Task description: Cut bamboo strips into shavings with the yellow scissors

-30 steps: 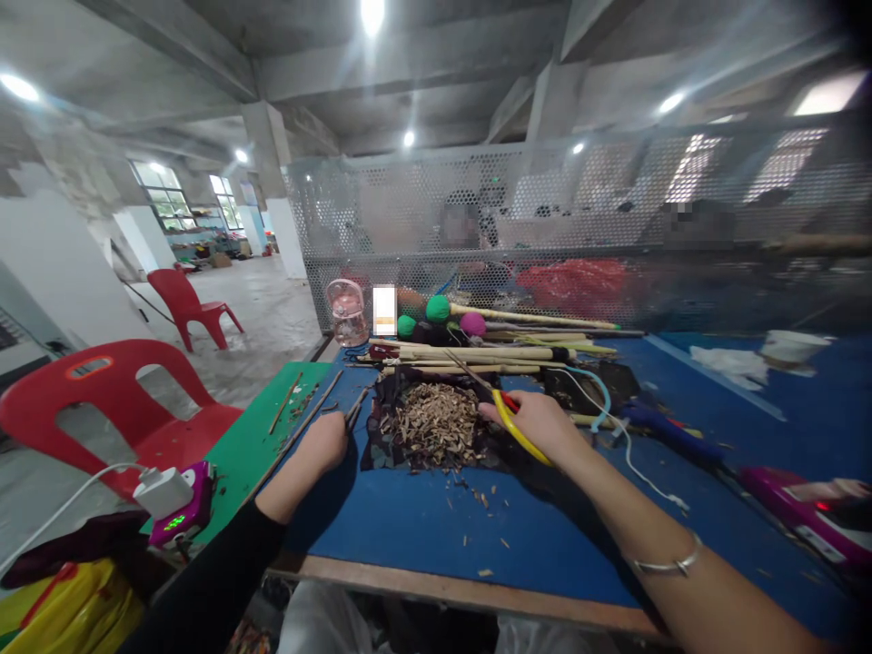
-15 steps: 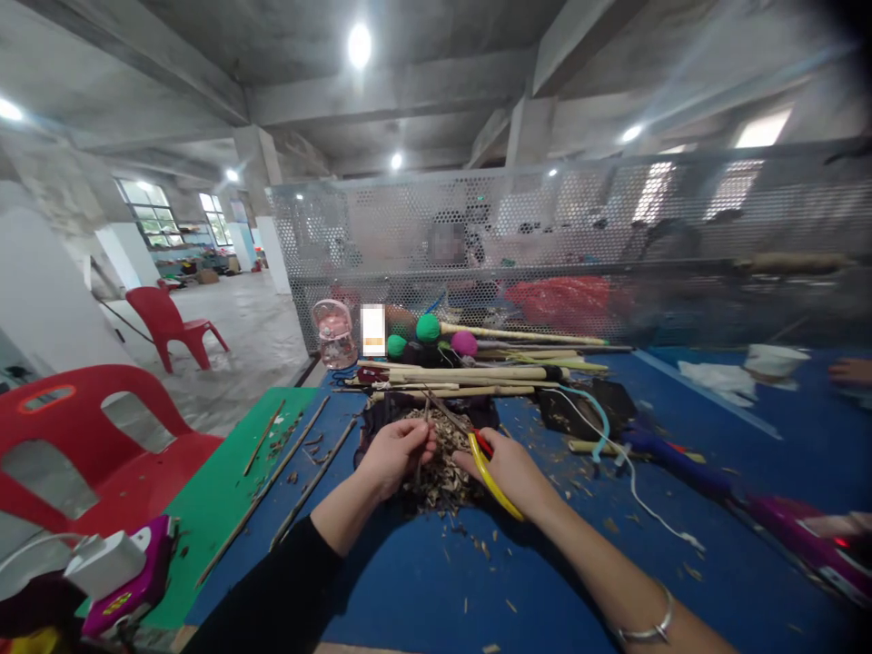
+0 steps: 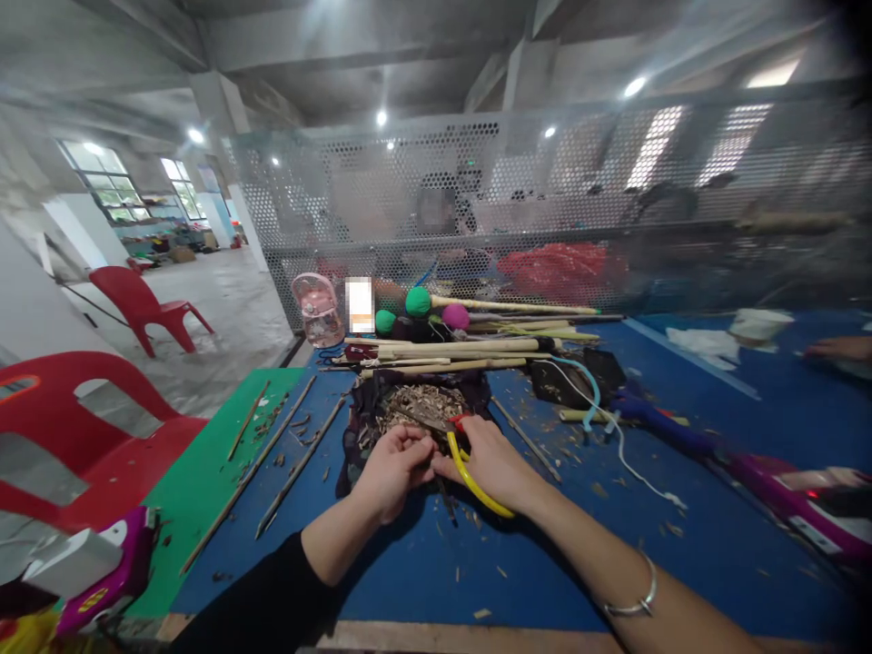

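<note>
My right hand (image 3: pixel 480 463) is closed around scissors with yellow-and-red handles (image 3: pixel 477 486); their dark blades (image 3: pixel 426 418) point left over a heap of chopped plant bits (image 3: pixel 436 397). Beside it, my left hand (image 3: pixel 397 468) is closed in a pinch, its fingertips close to the right hand's. Between those fingertips is a thin brown stick, mostly hidden now. The chopped bits lie in a dark cloth-lined container (image 3: pixel 352 454) directly beyond my hands. Long thin sticks (image 3: pixel 300 468) lie to the left, and another stick (image 3: pixel 524 438) lies right of the container.
Pale sticks (image 3: pixel 470 349) and padded mallets with green (image 3: pixel 418 302) and pink heads (image 3: pixel 455 317) lie behind the container. A pink bottle (image 3: pixel 319 309) stands at the back left. A perforated metal screen (image 3: pixel 395 218) borders the table. A co-worker's hand (image 3: pixel 841 350) shows at right.
The view has tilted down. My hands have come nearer, uncovering more of the heap. The scissors' blades now lie flatter, and the stick no longer shows above my left fingers.
</note>
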`<state>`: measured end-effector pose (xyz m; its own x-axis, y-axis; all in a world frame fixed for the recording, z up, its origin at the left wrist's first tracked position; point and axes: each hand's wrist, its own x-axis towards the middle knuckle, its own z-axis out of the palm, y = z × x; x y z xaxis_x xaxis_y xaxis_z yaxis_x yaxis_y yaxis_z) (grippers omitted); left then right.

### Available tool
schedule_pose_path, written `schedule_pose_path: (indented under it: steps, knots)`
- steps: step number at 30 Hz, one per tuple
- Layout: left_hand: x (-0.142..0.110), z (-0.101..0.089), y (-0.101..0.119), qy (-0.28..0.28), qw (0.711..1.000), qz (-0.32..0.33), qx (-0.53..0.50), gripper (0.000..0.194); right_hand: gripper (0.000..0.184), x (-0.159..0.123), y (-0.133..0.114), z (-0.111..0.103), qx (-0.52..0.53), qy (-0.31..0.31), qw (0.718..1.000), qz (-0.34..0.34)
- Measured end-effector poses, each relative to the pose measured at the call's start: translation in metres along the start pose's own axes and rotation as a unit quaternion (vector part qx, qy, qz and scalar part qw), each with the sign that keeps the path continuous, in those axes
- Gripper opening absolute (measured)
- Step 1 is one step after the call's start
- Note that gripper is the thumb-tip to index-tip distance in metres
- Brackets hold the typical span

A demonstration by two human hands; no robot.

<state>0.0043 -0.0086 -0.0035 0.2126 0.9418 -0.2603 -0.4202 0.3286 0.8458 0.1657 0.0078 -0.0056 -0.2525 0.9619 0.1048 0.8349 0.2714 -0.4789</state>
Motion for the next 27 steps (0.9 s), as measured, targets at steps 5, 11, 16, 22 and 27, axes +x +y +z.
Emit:
schedule_pose_path:
  steps: [5,11,16,22,27]
  knots:
    - [0.001,0.000,-0.004,0.003,1.000,-0.004,0.013,0.044,0.050,-0.002,-0.006,0.001,-0.001,0.008,1.000,-0.006]
    - [0.003,-0.001,-0.006,0.028,0.998,0.016,0.051,0.041,0.045,-0.003,-0.012,-0.005,-0.029,-0.052,0.998,0.029]
    - [0.006,-0.003,-0.009,0.044,0.995,0.027,0.087,0.036,0.045,-0.002,-0.011,-0.003,-0.022,-0.068,0.996,0.046]
    - [0.006,-0.003,-0.007,0.067,0.994,0.014,0.082,0.036,0.047,0.001,-0.006,0.004,-0.015,-0.070,0.996,0.061]
    - [0.006,-0.004,-0.004,0.068,0.995,0.008,0.074,0.037,0.051,0.006,0.001,0.004,-0.011,-0.093,0.994,0.059]
